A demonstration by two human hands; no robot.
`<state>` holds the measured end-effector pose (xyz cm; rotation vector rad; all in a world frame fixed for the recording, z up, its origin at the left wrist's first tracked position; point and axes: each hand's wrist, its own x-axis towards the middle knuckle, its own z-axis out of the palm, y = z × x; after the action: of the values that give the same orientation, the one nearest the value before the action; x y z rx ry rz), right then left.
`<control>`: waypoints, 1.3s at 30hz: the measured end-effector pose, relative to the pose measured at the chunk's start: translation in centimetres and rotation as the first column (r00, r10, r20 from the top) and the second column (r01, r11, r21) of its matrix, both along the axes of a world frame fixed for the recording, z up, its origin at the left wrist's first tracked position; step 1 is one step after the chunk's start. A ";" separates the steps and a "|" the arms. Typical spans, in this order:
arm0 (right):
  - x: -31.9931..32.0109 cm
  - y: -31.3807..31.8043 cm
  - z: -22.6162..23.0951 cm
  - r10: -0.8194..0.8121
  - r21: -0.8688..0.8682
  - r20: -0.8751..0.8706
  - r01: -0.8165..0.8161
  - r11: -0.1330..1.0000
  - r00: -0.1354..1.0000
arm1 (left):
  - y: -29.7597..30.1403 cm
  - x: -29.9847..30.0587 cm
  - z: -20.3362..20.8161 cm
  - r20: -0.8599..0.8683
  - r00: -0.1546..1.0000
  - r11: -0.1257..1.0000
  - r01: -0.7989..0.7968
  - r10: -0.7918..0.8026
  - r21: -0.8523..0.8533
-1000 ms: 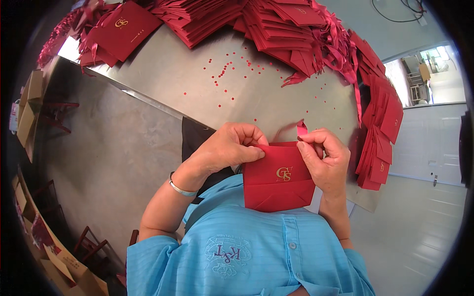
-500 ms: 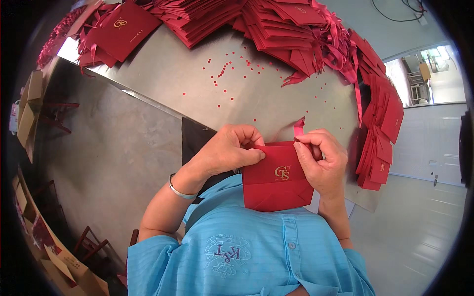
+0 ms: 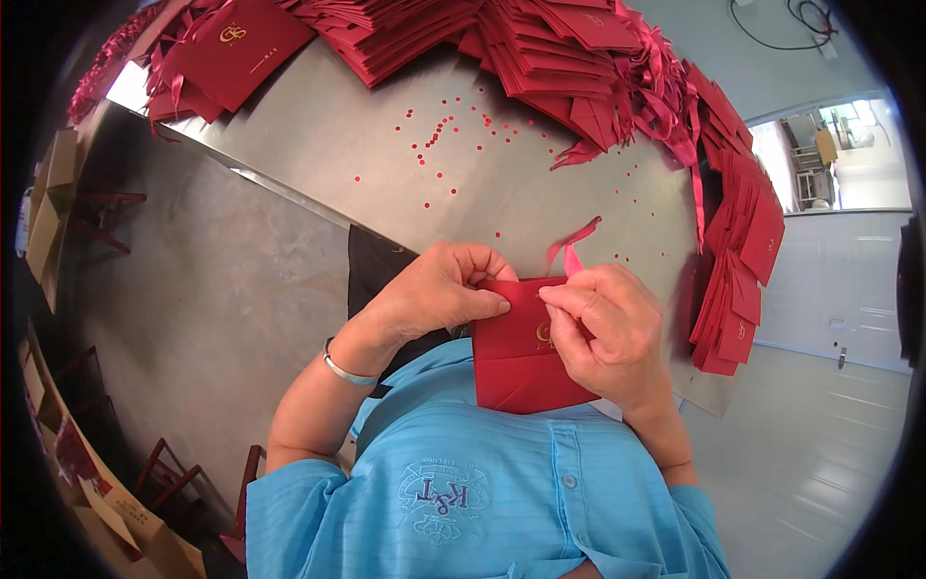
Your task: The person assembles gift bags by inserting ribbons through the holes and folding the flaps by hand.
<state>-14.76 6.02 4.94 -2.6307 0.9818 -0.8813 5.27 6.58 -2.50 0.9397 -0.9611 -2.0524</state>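
Observation:
I hold a folded red paper bag (image 3: 516, 357) with a gold emblem close to my chest. My left hand (image 3: 439, 289) pinches its top left edge, thumb and fingers closed on the paper. My right hand (image 3: 603, 333) grips the top right part and covers much of the emblem, its fingertips pressed at the upper edge. A red ribbon end (image 3: 571, 246) sticks up from the bag just above my right hand. A silver bracelet (image 3: 342, 369) circles my left wrist.
A grey metal table (image 3: 386, 183) lies ahead, dotted with small red paper circles (image 3: 439, 135). Stacks of red bags with ribbons (image 3: 540, 39) line its far side and another stack (image 3: 738, 261) its right edge. Cardboard boxes (image 3: 48, 207) stand at the left.
My right hand has slid left over the bag's front, covering the emblem. The ribbon end now stands higher above the bag. My left hand keeps its grip.

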 end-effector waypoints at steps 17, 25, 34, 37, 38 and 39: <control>0.0 -0.7 -1.1 -0.089 0.328 -0.011 0.087 0.941 0.996 | 0.0 -0.1 -0.1 -0.165 0.983 0.992 -0.066 0.083 0.110; 0.1 -0.9 -1.2 -0.080 0.451 0.069 0.041 0.892 0.994 | -0.2 0.2 -0.7 -0.332 0.943 0.998 -0.011 0.033 0.069; 0.2 -0.9 -1.9 -0.002 0.265 0.121 -0.030 0.964 0.993 | -0.2 0.7 -0.5 -0.295 0.956 0.992 0.035 0.002 0.118; 0.2 -0.8 -1.9 -0.009 0.221 0.118 -0.017 0.975 0.993 | -0.1 0.6 0.5 -0.314 0.949 0.992 0.019 0.022 0.126; 0.2 -0.8 -1.9 -0.009 0.221 0.118 -0.017 0.975 0.993 | 0.0 0.4 0.8 -0.283 0.958 0.992 -0.009 0.046 0.130; 0.2 -0.8 -2.0 -0.015 0.217 0.117 -0.011 0.976 0.993 | 0.1 0.3 1.0 -0.251 0.965 0.991 -0.037 0.069 0.132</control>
<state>-14.57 5.17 2.97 -2.3680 0.9895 -0.8654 5.62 6.64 -1.53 0.7319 -0.6688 -2.1451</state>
